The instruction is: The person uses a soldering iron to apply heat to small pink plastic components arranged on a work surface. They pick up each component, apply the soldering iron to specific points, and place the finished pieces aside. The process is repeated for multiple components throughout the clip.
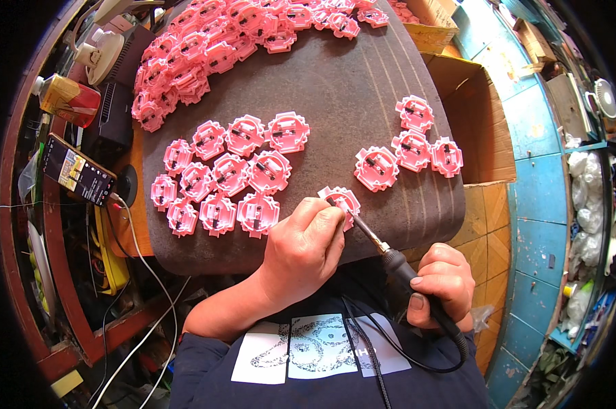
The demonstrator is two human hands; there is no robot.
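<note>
- Left hand: fingers curled closed, pinching one pink plastic part against the dark mat; the part sits at the mat's near edge, partly hidden by the fingertips.
- Right hand: fingers wrapped tight round the black handle of a soldering iron, just off the mat's near right corner; the metal tip slants up to touch the held part.
- Work judged done or sorted: a tidy cluster of parts in three rows left of centre on the mat, and a small group of four toward its right edge. Which of the two is finished cannot be told.
- Work judged left: a large loose heap of like parts along the mat's far edge, so most of the job appears still ahead.
- Beyond the mat's left edge: a phone with lit screen on a cable, a yellow-and-red can, tangled wires.
- Beyond its right edge: open cardboard boxes.
- The iron's cord loops below the mat across the person's lap, where it may snag the right forearm; nothing lies between the hands and the heap.
</note>
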